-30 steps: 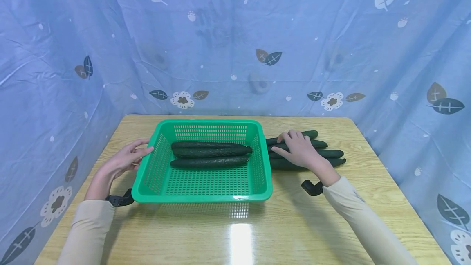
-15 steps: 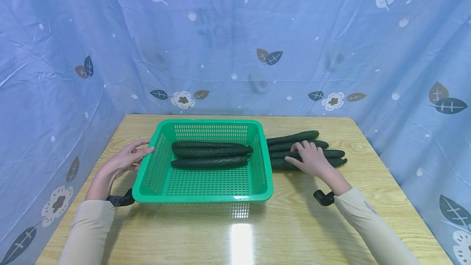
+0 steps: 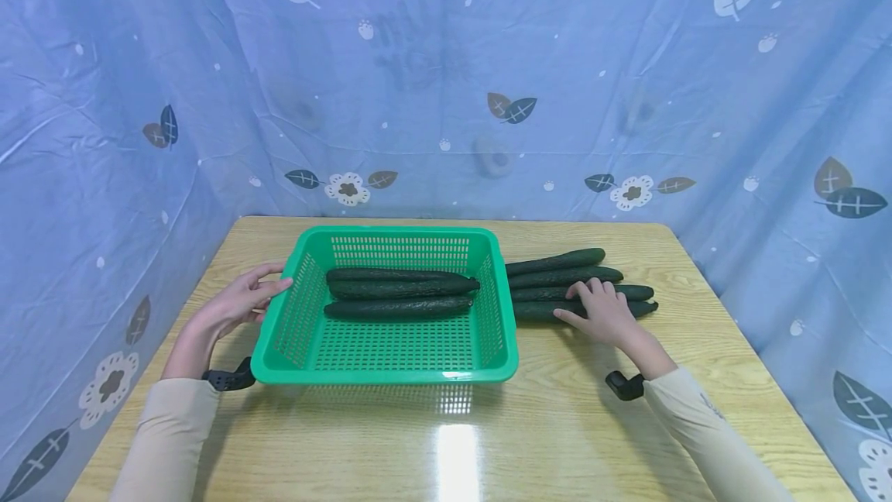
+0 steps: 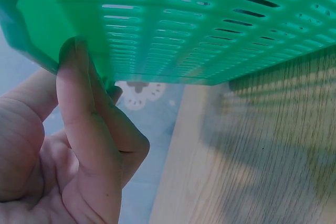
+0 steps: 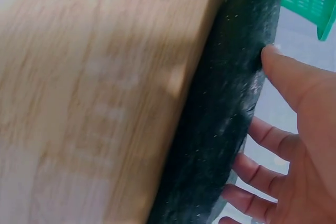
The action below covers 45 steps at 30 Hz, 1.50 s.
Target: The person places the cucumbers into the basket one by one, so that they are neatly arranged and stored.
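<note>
My left hand (image 3: 240, 302) holds the left rim of a green plastic basket (image 3: 383, 376); in the left wrist view its thumb and fingers (image 4: 79, 98) are on both sides of the rim. Three long dark green cucumbers (image 3: 400, 307) lie crosswise inside. To the right, several more cucumbers (image 3: 557, 260) lie side by side on the table, their left ends hidden by the basket. My right hand (image 3: 605, 314) is over the two nearest ones. In the right wrist view its thumb and fingertips touch the side of one cucumber (image 5: 220, 98), not wrapped round it.
The wooden table (image 3: 334, 440) shows bare wood in front of the basket. A blue patterned curtain (image 3: 432, 84) hangs behind it and on both sides. A black wrist camera (image 3: 623, 386) sits below my right hand, another (image 3: 230, 378) on the left wrist.
My right hand has moved right and toward me, from the middle cucumbers to the nearer ones. My left hand, the basket and the cucumbers look unmoved.
</note>
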{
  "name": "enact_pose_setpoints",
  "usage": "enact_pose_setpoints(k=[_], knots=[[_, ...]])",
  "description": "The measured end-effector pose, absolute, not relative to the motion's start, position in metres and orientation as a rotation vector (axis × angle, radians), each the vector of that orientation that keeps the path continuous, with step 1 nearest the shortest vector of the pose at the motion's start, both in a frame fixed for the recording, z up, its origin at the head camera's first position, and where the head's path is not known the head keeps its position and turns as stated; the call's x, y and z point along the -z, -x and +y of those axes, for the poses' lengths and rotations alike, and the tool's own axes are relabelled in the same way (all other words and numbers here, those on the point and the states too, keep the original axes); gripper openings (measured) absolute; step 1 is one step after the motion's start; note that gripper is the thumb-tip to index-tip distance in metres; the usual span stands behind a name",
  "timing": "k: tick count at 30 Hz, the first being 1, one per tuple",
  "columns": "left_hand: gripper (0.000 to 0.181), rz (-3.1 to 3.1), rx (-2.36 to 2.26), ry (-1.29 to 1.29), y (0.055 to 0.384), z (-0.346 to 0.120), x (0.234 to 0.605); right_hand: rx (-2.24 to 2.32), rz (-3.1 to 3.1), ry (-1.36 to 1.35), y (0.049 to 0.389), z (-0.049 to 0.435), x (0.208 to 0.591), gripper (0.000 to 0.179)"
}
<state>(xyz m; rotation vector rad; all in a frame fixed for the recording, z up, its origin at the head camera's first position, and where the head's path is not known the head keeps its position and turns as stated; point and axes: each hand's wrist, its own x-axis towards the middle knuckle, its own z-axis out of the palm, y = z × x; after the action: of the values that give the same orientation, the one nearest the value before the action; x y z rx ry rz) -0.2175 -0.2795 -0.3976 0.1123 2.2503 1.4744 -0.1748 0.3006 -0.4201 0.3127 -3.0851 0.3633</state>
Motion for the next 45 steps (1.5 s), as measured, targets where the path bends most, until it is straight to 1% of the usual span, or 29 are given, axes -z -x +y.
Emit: enact_pose_setpoints(k=[6, 13, 27, 37, 45], knots=[[0.071, 2.255, -1.467, -0.107, 0.218, -0.279, 0.397, -0.365, -3.073, -0.295, 0.174, 0.304, 0.426, 0.046], [0.073, 2.261, -1.462, -0.106, 0.218, -0.279, 0.397, -0.369, -3.054, -0.344, 0.176, 0.307, 0.435, 0.053], [0.072, 2.247, -1.47, -0.117, 0.219, -0.278, 0.395, -0.369, -2.926, -0.461, 0.18, 0.315, 0.453, 0.046], [0.072, 2.244, -1.47, -0.112, 0.218, -0.279, 0.397, -0.234, -2.896, -0.567, 0.175, 0.317, 0.455, 0.047], [0.071, 2.247, -1.474, -0.117, 0.217, -0.28, 0.398, -0.26, -2.898, -0.63, 0.173, 0.32, 0.452, 0.047]])
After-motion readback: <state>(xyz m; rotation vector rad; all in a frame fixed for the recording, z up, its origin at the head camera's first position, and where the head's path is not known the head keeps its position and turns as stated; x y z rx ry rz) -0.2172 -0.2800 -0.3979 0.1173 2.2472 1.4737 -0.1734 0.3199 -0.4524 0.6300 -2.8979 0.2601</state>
